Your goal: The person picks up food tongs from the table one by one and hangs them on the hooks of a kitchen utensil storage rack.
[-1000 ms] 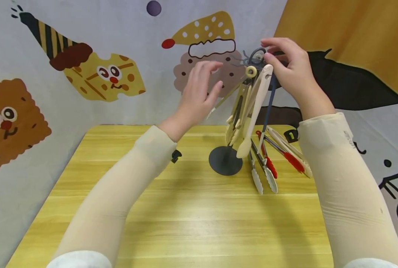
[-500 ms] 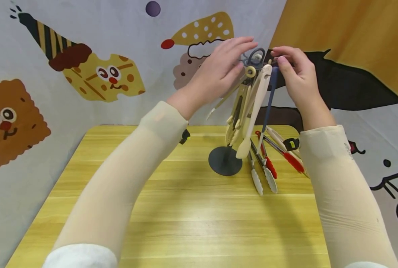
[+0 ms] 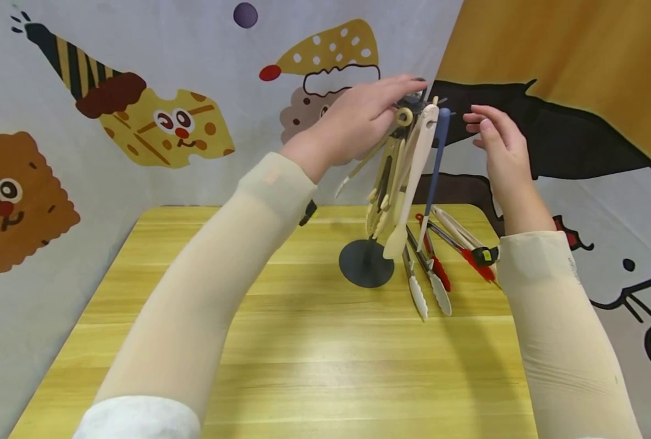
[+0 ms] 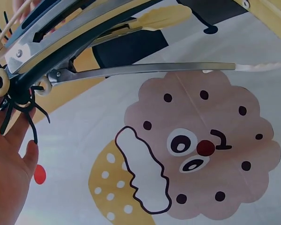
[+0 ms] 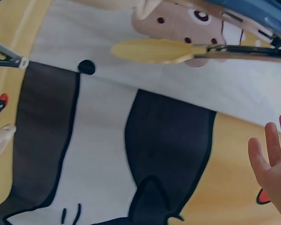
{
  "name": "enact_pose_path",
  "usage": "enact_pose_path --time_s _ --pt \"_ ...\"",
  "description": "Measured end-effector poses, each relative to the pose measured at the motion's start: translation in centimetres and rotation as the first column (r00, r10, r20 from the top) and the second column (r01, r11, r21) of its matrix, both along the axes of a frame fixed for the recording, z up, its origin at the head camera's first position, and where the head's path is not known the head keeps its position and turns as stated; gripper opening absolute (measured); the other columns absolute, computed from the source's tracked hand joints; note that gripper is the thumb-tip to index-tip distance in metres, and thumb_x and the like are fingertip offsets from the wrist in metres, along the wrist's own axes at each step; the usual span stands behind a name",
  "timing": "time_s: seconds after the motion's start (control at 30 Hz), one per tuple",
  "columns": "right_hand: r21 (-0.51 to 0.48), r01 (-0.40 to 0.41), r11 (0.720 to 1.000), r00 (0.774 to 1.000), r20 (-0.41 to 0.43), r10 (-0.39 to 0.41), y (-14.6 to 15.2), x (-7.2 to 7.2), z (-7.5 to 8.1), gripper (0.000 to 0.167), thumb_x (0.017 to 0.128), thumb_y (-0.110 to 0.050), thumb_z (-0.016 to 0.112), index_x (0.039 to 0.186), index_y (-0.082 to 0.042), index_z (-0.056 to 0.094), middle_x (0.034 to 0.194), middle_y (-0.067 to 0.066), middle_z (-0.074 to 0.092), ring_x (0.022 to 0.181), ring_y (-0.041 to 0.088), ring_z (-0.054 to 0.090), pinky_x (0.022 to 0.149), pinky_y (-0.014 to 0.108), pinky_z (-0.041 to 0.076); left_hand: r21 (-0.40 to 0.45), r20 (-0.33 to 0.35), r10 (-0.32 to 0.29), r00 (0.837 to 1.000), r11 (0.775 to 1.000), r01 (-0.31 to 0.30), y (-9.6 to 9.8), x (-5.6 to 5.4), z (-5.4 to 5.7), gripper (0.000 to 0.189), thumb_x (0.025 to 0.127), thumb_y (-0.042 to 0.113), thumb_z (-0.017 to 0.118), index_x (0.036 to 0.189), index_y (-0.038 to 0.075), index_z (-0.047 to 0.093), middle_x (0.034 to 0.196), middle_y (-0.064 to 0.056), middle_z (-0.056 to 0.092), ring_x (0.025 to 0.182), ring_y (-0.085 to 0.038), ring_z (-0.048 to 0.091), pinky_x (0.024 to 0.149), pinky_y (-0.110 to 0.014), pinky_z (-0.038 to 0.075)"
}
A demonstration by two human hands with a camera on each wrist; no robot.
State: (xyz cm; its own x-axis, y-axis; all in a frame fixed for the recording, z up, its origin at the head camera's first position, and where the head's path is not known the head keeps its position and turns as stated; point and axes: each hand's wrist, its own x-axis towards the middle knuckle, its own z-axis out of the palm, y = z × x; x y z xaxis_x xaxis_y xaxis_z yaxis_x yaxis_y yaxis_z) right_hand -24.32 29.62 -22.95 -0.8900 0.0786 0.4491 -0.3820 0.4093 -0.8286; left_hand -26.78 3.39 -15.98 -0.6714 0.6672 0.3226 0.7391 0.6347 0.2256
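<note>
A dark rack (image 3: 366, 263) with a round base and hooks at its top carries several hanging tongs. My left hand (image 3: 355, 119) reaches over the top of the rack with fingers extended. In the left wrist view, the fingers (image 4: 29, 159) lie against the dark hooks (image 4: 22, 101). Facing me hang pale pink-handled tongs (image 3: 416, 174) with a cream tip, and beside them blue-handled tongs (image 3: 437, 161). Right of the rack, apart from it, my right hand (image 3: 508, 160) is in the air with loosely bent fingers and holds nothing.
On the wooden table (image 3: 314, 366), right of the base, lie white-tipped tongs (image 3: 439, 292), red-tipped tongs (image 3: 478, 263) and pale tongs (image 3: 457, 225). A patterned cloth (image 3: 194, 49) hangs behind the table.
My left hand has moved right and onto the rack's top. My right hand has left the hooks and drawn back to the right and down. The tongs still hang there.
</note>
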Motion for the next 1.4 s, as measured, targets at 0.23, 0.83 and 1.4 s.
enact_pose_path --time_s 0.23,0.83,1.4 --pt "0.074 0.025 0.997 0.995 0.091 -0.031 1.6 0.4 -2.1 0.038 0.101 -0.035 0.039 0.137 -0.024 0.048 0.134 0.003 0.052 0.12 0.017 0.046 0.105 0.031 0.035 -0.064 -0.067 0.033 0.997 0.997 -0.037 -0.2 0.2 0.1 0.049 0.102 0.023 0.024 0.15 0.035 0.022 0.125 0.01 0.058 0.125 -0.004 0.045 0.112 -0.023 0.024" --pt "0.175 0.031 0.984 0.986 0.158 -0.059 4.1 1.0 -6.9 0.042 0.1 -0.038 0.04 0.139 -0.023 0.047 0.131 0.004 0.055 0.114 0.013 0.05 0.095 0.026 0.041 -0.046 -0.057 0.129 0.99 0.99 -0.132 -0.2 1.0 0.3 0.058 0.099 0.047 0.03 0.152 0.03 0.014 0.12 0.004 0.055 0.103 -0.014 0.042 0.09 -0.032 0.034" --pt "0.183 0.022 0.983 0.98 0.189 -0.057 5.6 1.4 -8.9 0.045 0.101 -0.04 0.037 0.14 -0.02 0.046 0.13 0.007 0.053 0.108 0.003 0.048 0.086 0.014 0.04 0.007 -0.031 0.087 0.996 0.996 -0.087 -0.8 0.6 1.2 0.049 0.101 0.02 0.024 0.149 0.03 0.027 0.131 0.006 0.054 0.123 -0.011 0.042 0.107 -0.025 0.028"
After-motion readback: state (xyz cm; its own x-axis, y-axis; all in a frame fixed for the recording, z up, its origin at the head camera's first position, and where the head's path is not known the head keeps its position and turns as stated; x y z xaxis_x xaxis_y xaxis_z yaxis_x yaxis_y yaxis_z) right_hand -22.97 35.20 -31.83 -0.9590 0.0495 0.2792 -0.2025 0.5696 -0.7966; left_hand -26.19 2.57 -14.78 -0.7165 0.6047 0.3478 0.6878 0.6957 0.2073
